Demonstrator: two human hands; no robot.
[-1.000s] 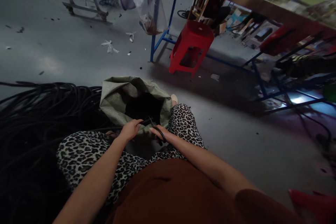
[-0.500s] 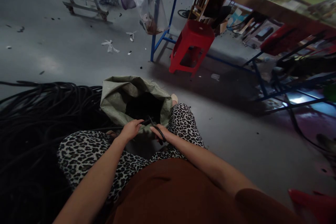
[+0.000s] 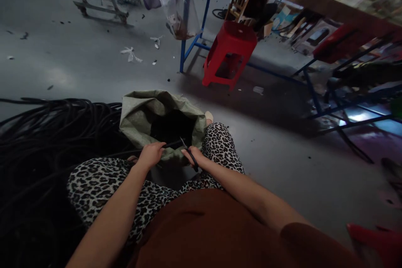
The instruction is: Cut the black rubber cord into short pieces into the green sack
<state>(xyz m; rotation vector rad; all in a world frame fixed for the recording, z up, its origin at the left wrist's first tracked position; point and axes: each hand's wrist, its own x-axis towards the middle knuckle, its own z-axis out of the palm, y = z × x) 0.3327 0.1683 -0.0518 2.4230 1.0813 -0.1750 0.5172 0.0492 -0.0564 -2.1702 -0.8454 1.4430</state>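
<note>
Black cable (image 3: 172,144) stretches between your hands, just over the near rim of the green sack (image 3: 138,115) at 12 o'clock from your lap. Your left hand (image 3: 151,155) is closed around it. Your right hand (image 3: 196,158) grips scissors (image 3: 189,154), blades pointing at the cable. A cable pile (image 3: 47,134) lies at the sack's 9 o'clock.

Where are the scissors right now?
Head view, lower centre: scissors in the right hand, at the mouth of the green sack, blades by the black cable the left hand holds.
</note>
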